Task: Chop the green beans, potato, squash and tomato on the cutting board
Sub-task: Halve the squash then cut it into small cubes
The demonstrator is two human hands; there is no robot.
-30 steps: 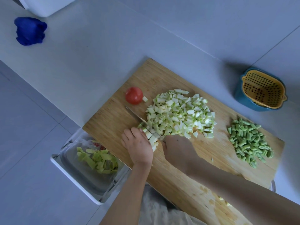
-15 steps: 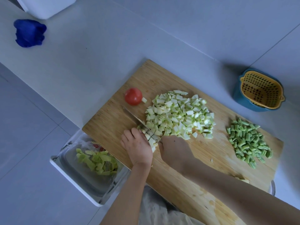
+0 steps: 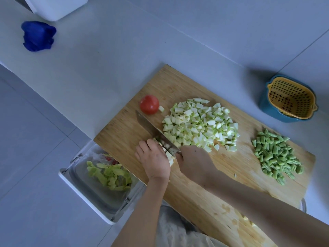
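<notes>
The last uncut pale green piece of squash [image 3: 170,160] lies on the near left part of the long wooden cutting board [image 3: 122,139]. The left hand [image 3: 154,160] holds it down with curled fingers. The right hand [image 3: 194,163] grips the handle of the steel knife [image 3: 151,129], and the blade meets the piece between the 2 hands. Just behind is 1 heap of squash cubes [image 3: 201,125]. Well to the right lie the cut green beans [image 3: 276,155]. 1 whole red tomato [image 3: 149,104] sits near the blade tip.
</notes>
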